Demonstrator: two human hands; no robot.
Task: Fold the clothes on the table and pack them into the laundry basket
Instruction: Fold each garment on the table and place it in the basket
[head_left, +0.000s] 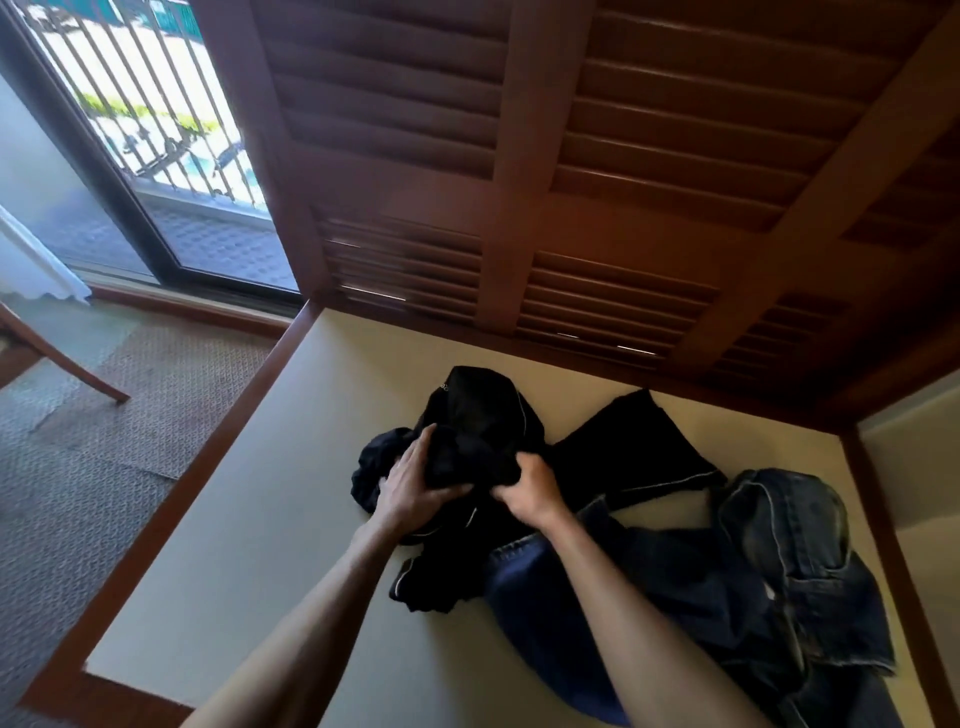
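Black garment (480, 436) sits bunched near the middle of the surface (260, 519), directly under both my hands, its loose tail trailing back toward me. Left hand (415, 480) lies over its left side, fingers curled into the cloth; right hand (524, 486) pinches a fold tight. Jeans (753, 571) sprawl to my right, partly overlapping it. No basket shows.

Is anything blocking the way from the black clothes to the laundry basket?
Cannot tell: no basket shows in this view. Both hands, left and right, already grip the black garment, with nothing between. Jeans lie beside it on the table.
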